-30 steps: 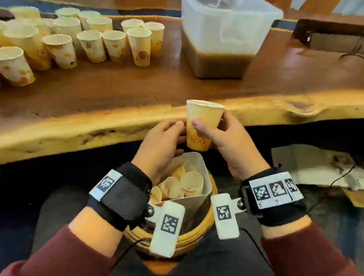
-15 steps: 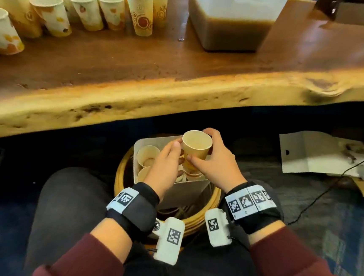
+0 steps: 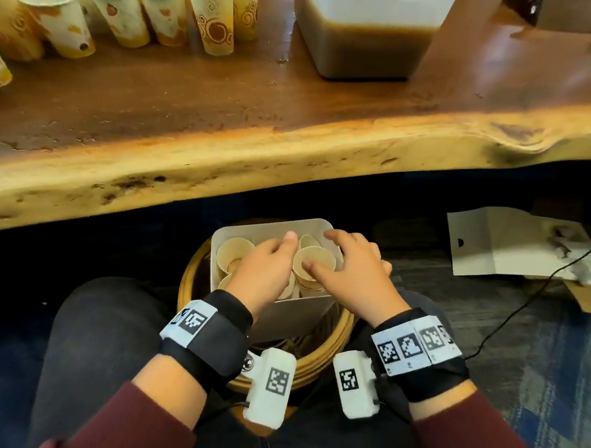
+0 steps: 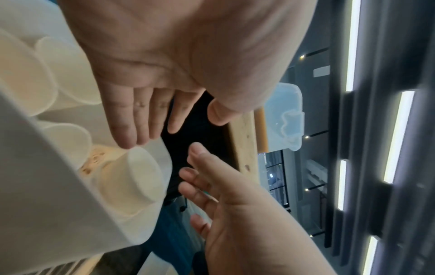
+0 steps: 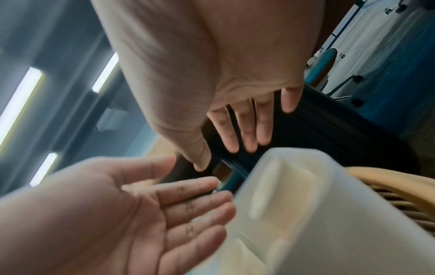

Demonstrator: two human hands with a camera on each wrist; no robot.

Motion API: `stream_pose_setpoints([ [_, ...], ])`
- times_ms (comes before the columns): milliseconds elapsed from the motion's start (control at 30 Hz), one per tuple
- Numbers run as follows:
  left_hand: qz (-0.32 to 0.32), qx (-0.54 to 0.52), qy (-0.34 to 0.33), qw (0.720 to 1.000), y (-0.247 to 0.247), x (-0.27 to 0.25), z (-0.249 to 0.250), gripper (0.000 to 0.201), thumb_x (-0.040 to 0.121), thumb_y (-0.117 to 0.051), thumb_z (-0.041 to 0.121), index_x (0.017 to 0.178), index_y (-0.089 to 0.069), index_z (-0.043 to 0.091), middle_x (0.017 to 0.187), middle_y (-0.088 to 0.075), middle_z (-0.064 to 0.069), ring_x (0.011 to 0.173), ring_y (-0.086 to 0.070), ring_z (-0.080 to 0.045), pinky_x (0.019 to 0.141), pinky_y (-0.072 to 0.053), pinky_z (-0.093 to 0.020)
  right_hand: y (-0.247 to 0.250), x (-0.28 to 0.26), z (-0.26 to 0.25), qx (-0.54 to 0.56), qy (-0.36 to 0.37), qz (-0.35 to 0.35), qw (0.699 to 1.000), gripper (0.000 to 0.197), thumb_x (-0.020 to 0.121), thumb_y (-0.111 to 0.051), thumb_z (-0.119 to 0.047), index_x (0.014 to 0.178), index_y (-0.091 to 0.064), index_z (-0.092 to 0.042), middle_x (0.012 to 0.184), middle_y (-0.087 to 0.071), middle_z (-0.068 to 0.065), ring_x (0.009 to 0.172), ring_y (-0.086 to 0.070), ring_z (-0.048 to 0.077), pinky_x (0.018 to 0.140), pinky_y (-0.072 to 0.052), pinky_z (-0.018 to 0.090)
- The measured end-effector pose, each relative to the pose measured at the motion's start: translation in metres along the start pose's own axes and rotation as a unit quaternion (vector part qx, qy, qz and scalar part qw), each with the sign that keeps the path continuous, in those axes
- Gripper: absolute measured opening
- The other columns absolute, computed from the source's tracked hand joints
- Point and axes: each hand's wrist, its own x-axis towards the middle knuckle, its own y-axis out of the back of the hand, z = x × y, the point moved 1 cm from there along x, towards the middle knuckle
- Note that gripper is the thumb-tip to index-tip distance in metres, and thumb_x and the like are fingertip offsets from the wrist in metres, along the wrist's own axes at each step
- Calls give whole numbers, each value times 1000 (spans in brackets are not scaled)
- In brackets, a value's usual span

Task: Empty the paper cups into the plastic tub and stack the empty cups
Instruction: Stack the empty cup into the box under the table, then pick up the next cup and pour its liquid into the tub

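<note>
Half a second before, the right hand (image 3: pixel 349 271) had been lowering a paper cup toward the white bin (image 3: pixel 300 317); by this moment the cup (image 3: pixel 314 261) sat nested on a stack inside the bin and both hands had let go of it. In the head view, at lower centre of the frame, the left hand (image 3: pixel 265 267) and the right hovered over the bin with fingers spread and relaxed, holding nothing, the right thumb lying just at the cup's rim. The bin stood in a wicker basket (image 3: pixel 334 338) between the person's knees. The filled paper cups (image 3: pixel 212 20) waited at the upper left on the wooden table (image 3: pixel 224 121), and the plastic tub (image 3: pixel 368 30), partly full of brown liquid, stood at top centre. The left wrist view showed both palms open, fingers straight, with stacked cups (image 4: pixel 139 178) at the left of the frame. The right wrist view was blurred but showed the same slack, apart fingers beside the bin's wall. I judged the stacking step just finished; next would be a reach up to the table for another full cup, kept level until it was over the tub.
</note>
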Motion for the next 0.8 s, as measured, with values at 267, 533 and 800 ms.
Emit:
stream_pose_setpoints([
  [267,-10,-65,-88,994,46,-16,85,32,106,-47,43,114,-73,27,110,-75,1,104,-71,-13,91,-59,-37,83,13,-72,326,73,-14,942,17,99,-68,-39,107,-77,-26,103,-78,-6,100,-71,9,83,-54,27],
  [533,52,-178,-79,980,121,22,168,30,106,-47,41,121,-64,21,114,-72,-1,100,-71,-13,87,-58,-35,126,102,-164,443,51,-26,895,26,101,-65,-41,113,-74,-20,105,-77,-2,99,-68,15,75,-51,29],
  [800,92,-193,-57,975,182,108,212,33,104,-50,39,130,-59,21,122,-65,2,113,-62,-14,86,-56,-35,115,215,-229,467,-26,-64,882,13,103,-63,-32,110,-63,-21,112,-64,3,101,-61,17,78,-53,31],
])
